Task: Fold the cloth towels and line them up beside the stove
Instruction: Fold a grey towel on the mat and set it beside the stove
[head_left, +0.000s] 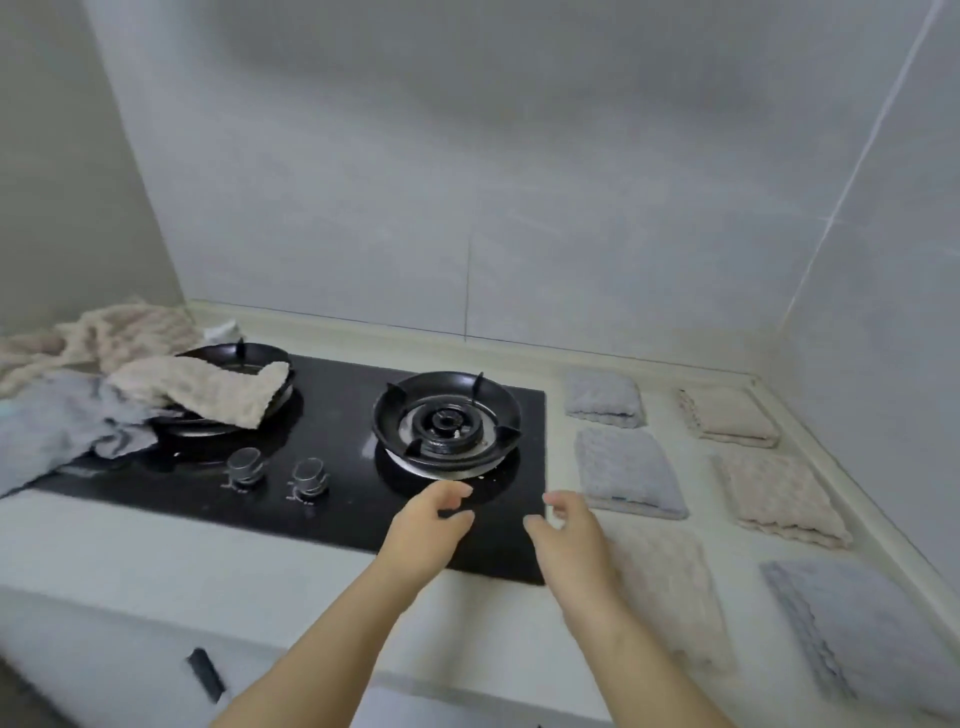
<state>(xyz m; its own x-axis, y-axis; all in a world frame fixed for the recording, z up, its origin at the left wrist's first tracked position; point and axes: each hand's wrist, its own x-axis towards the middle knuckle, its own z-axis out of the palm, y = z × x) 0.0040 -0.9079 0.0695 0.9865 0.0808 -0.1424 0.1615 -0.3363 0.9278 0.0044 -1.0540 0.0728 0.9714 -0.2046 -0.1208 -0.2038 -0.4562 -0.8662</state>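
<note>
left hand and right hand hover over the near corner of the stove, fingers loosely spread, slightly curled, holding nothing. just right of the right hand lie the folded towels, six in two rows on the counter. well left of the left hand, and farther off, the unfolded towels are heaped. judged next: lift one towel by two corners, fold edges flush, keep row spacing even.
</note>
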